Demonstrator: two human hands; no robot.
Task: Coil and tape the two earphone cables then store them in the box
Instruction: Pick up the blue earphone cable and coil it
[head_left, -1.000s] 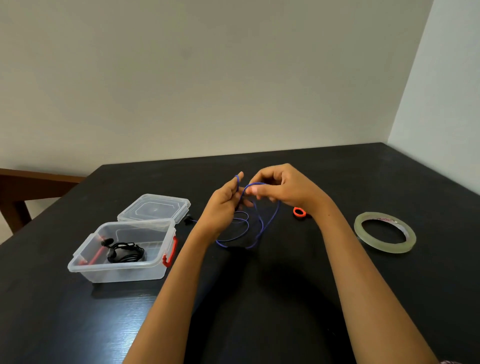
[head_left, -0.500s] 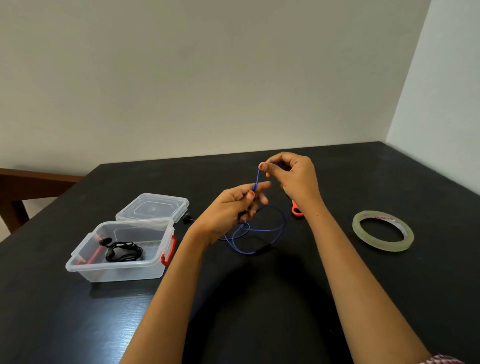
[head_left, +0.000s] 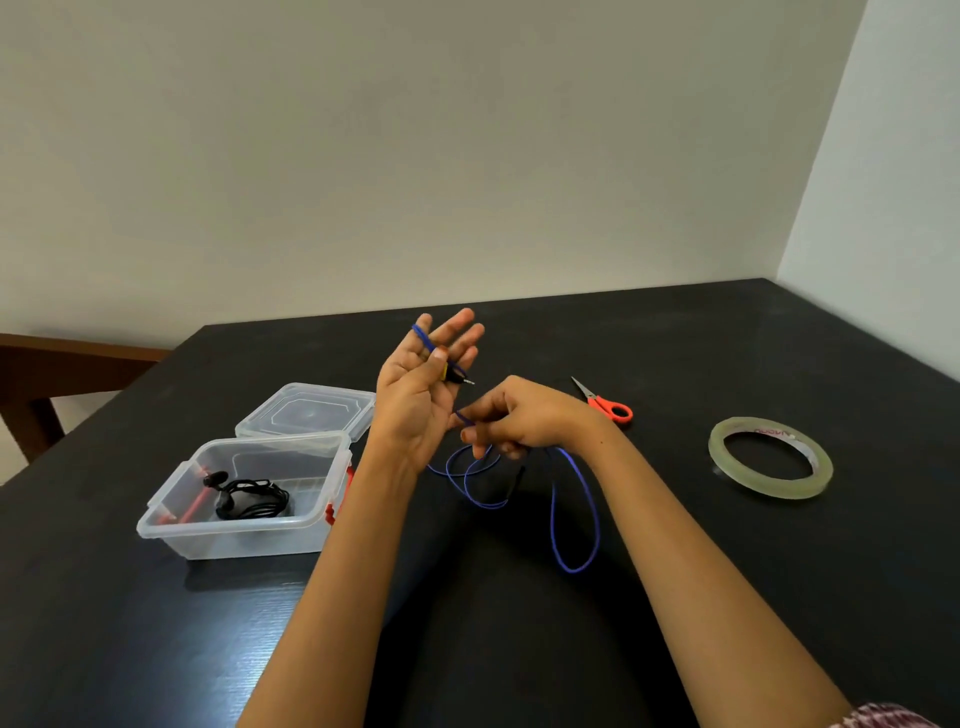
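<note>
My left hand (head_left: 415, 395) is raised palm toward me, fingers straight up. Its thumb pins the plug end of the blue earphone cable (head_left: 576, 519) against the fingers, and the cable runs over the back of the hand. Just to the right and lower, my right hand (head_left: 524, 421) pinches the same cable with curled fingers. The rest of the cable hangs in loose loops onto the black table. A coiled black earphone cable (head_left: 249, 499) lies inside the open clear plastic box (head_left: 244, 545) at the left.
The box's clear lid (head_left: 306, 413) lies flat behind the box. Orange-handled scissors (head_left: 608, 405) rest behind my right wrist. A roll of clear tape (head_left: 769, 467) lies flat at the right. A wooden chair shows beyond the table's left edge.
My left hand rose and straightened its fingers with the cable around them. My right hand dropped from above the left hand to beside its wrist, drawing cable along. The loops spread rightward.
</note>
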